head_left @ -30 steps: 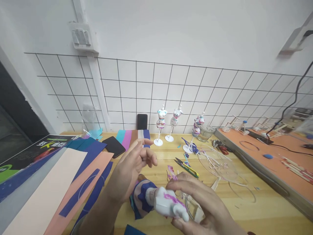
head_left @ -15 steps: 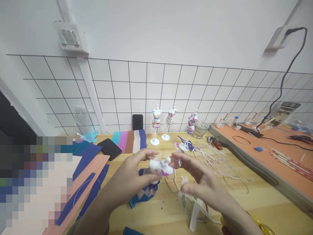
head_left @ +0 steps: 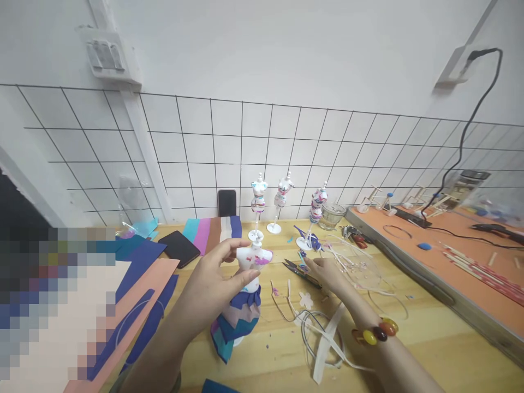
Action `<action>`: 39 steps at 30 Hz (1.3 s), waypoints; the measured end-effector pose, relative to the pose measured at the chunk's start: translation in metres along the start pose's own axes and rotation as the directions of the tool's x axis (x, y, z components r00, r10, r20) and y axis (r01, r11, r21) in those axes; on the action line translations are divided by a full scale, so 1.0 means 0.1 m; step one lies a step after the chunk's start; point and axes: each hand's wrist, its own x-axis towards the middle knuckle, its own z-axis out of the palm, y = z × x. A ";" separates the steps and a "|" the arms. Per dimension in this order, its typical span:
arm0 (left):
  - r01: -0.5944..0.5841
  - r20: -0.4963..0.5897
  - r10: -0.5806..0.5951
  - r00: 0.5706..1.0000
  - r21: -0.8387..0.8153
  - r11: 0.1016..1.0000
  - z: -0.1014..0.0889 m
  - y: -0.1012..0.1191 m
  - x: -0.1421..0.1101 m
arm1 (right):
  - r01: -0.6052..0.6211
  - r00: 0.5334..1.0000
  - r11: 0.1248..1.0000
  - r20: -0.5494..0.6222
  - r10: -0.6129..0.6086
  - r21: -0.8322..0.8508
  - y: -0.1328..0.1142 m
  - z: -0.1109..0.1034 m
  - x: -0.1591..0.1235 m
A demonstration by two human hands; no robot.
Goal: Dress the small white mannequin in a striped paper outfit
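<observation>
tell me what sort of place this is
Likely a craft workspace: a small white dress form in a gathered blue, pink and teal skirt, dark-bladed metal scissors and a flat peach sheet at a pale wooden table.

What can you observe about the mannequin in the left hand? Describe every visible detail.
The mannequin is a headless, armless white torso, apparently plastic, with a knobbed neck. Pink and red marks colour its chest. Around its lower part hangs a skirt, seemingly fabric, in zigzag-edged bands of blue, dusty pink and teal. It is roughly upright at the table, with a sliver of white base showing under the hem. The left hand grips the torso, thumb in front.
</observation>
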 end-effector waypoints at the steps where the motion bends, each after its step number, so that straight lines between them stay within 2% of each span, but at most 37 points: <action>1: 0.001 0.008 -0.001 1.000 0.001 1.000 0.00 0.01 0.00 | -0.006 1.000 0.998 -0.028 0.004 -0.064 0.04 0.00 0.03; 6: -0.004 0.019 0.004 1.000 0.010 1.000 0.03 0.05 -0.01 | 0.012 0.994 0.948 -0.099 -0.046 -0.319 0.10 0.02 0.08; 10: -0.014 -0.001 0.014 1.000 0.027 1.000 0.05 0.03 -0.02 | 0.066 0.983 0.868 -0.116 -0.140 -0.491 0.06 0.03 0.02; 12: -0.020 0.005 0.020 1.000 0.020 1.000 0.06 0.02 -0.02 | 0.131 0.978 0.827 -0.068 -0.200 -0.547 0.03 0.05 0.02; 15: -0.064 -0.006 0.064 0.998 0.030 0.998 0.06 0.03 -0.03 | 0.258 0.962 0.784 0.078 -0.261 -0.564 -0.01 0.11 0.09; 20: -0.050 0.023 0.049 0.999 0.054 0.997 0.04 0.08 -0.05 | 0.373 0.924 0.797 0.267 -0.273 -0.475 0.00 0.21 0.31; 24: -0.078 0.030 0.077 0.997 0.032 0.996 0.04 0.07 -0.04 | 0.347 0.925 0.858 0.290 -0.245 -0.380 0.06 0.17 0.41; 29: -0.094 0.064 0.095 0.993 -0.018 0.995 0.06 0.05 -0.03 | 0.233 0.954 0.926 0.255 -0.158 -0.298 0.12 0.13 0.43; 39: -0.134 0.052 0.135 0.990 -0.011 0.991 0.04 0.05 -0.05 | 0.098 0.974 0.939 0.225 -0.022 -0.331 0.10 0.13 0.53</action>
